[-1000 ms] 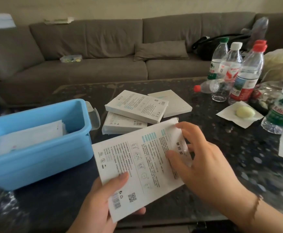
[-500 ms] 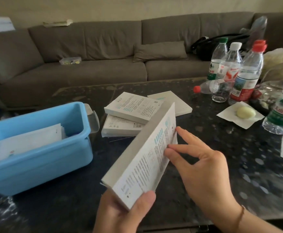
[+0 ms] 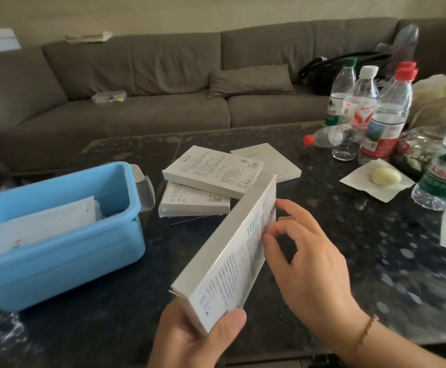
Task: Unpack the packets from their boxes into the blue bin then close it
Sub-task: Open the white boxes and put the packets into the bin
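Tilted up on edge now, where a second ago its printed face lay flat toward me, the flat white printed cardboard box (image 3: 232, 251) stands slantwise above the dark speckled stone table (image 3: 375, 248), my left hand (image 3: 198, 338) gripping its near corner from below so the far end is free. My right hand (image 3: 304, 256) pinches that upper edge with thumb and forefinger, I judge to find the flap (not yet open). Left of it waits the blue plastic bin (image 3: 65, 256), uncovered, with white packets (image 3: 38, 227) inside; behind lie three more white boxes (image 3: 211, 171).

Blue bin (image 3: 65, 261), white boxes (image 3: 211, 173).
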Motion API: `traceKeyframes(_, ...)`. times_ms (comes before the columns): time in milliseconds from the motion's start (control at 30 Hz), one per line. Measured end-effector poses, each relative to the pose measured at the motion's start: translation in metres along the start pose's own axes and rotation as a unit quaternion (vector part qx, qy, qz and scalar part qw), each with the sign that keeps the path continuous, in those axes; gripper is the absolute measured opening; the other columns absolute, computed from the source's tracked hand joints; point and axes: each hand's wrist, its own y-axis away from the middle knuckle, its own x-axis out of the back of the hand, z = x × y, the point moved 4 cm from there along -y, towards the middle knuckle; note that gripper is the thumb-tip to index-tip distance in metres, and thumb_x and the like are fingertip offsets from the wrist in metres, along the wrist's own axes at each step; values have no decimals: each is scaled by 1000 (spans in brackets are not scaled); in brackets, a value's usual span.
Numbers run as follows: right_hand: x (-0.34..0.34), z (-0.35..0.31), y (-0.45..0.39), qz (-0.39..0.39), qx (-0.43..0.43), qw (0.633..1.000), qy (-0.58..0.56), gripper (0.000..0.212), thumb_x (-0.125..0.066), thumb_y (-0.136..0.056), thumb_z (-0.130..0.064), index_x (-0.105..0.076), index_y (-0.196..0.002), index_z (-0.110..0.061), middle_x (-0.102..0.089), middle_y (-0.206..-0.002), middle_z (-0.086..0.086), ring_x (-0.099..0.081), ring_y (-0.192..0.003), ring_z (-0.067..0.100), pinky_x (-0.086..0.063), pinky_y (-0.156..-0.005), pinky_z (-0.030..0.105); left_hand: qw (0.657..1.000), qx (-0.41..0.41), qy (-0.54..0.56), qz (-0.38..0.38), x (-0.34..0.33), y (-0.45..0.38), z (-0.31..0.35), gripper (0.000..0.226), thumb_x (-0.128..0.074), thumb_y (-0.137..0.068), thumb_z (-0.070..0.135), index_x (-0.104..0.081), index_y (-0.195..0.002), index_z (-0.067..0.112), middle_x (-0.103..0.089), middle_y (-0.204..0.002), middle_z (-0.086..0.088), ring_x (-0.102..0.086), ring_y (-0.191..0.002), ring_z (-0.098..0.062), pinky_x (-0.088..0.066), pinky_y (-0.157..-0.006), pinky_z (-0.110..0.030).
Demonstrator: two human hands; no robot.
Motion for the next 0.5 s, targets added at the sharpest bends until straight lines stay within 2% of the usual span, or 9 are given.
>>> traceKeyframes(67, -1, 0, -1, 6, 24, 1000, 16, 9, -59, -84, -38, -62, -77, -32, -56, -135, -19, -54, -64, -7, -30, -55, 7, 1000, 4, 19, -20, -1, -1, -3, 57, -79, -48, 44, -68, -102, 55, -74, -110, 14, -69, -106, -8, -58, -82, -27)
traceKeyframes(133, 0, 1, -4, 18, 42, 999, 20, 7, -62, -83, -37, -64, -81, -31, -58, -134, -16, -46, -51, -8, -40, -54, 13, 999, 19, 40, -11, 2, -3, -10, 59, -84, -46, 44, -73, -104, 42, -74, -112, 9, -69, -108, -13, -55, -87, -34)
traceKeyframes(167, 0, 4, -6, 18, 45, 999, 16, 10, -62, -84, -38, -65, -89, -30, -57, -135, -16, -55, -62, -7, -49, -62, 18, 997, 33, 64, 1, 3, -5, -12, 61, -88, -43, 43, -74, -102, 39, -75, -112, 4, -70, -107, -17, -54, -89, -40)
traceKeyframes(200, 0, 7, -9, 9, 40, 999, 12, 21, -60, -84, -41, -64, -103, -31, -53, -138, -17, -61, -87, -5, -53, -79, 25, 992, 56, 108, 17, 3, -7, -13, 60, -90, -41, 38, -76, -98, 38, -75, -111, -1, -71, -106, -21, -52, -90, -44)
traceKeyframes(233, 0, 10, -12, -10, 29, 1000, 6, 36, -57, -85, -45, -57, -118, -32, -46, -142, -20, -54, -113, -3, -48, -96, 28, 985, 78, 153, 22, 3, -8, -12, 54, -90, -42, 28, -77, -94, 37, -75, -110, -5, -72, -103, -24, -51, -89, -46)
traceKeyframes(267, 0, 13, -15, -39, 9, 999, -7, 46, -56, -86, -49, -47, -129, -35, -40, -143, -25, -41, -124, -7, -41, -104, 27, 979, 90, 183, 14, 1, -9, -8, 47, -86, -48, 16, -78, -89, 35, -76, -108, -8, -72, -101, -26, -51, -88, -47)
traceKeyframes(300, 0, 15, -18, -78, -18, 996, -44, 50, -56, -87, -52, -40, -133, -40, -38, -140, -30, -39, -123, -12, -43, -103, 25, 973, 97, 207, -5, -1, -10, -4, 42, -81, -53, 9, -78, -87, 35, -76, -108, -9, -72, -101, -27, -50, -87, -46)
traceKeyframes(400, -1, 15, -24, -185, -84, 944, -259, 48, -65, -81, -50, -41, -123, -46, -56, -118, -27, -59, -103, -13, -56, -67, 16, 971, 97, 212, -54, -2, -16, 3, 51, -92, -47, 25, -76, -92, 41, -74, -114, -4, -71, -106, -23, -49, -93, -46)
traceKeyframes(500, 3, 20, -31, -200, -60, 930, -301, 63, -69, -72, -55, -42, -127, -43, -61, -121, -18, -66, -106, 4, -60, -74, 27, 969, 87, 215, -78, 15, -25, 8, 69, -100, -26, 41, -79, -91, 32, -75, -108, -10, -73, -100, -25, -56, -85, -44)
